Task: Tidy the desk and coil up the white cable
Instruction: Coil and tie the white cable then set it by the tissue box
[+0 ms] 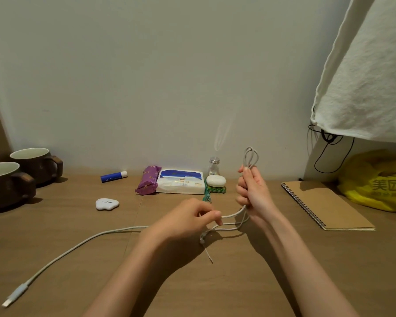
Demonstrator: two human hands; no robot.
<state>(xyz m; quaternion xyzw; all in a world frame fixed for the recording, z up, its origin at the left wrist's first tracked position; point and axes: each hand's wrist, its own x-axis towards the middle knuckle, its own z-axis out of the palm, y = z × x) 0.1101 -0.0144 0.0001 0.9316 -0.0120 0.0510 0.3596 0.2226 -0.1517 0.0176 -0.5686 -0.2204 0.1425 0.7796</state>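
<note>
Right hand (253, 193), raised front-right of the tissue pack (181, 181): fingers curled round gathered loops of the white cable (78, 244), loop ends standing above the fist. Left hand (192, 219), directly in front of the tissue pack: thumb and fingers pinch one strand running to the bundle. Remaining cable lies on the desk (238, 282), trailing front-left of the tissue pack. Spiral notebook (325, 204) well right of it; two brown mugs (21, 175) well left.

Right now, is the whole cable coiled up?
No: only a few loops are in the right hand, while a long stretch of the cable lies loose on the desk.
</note>
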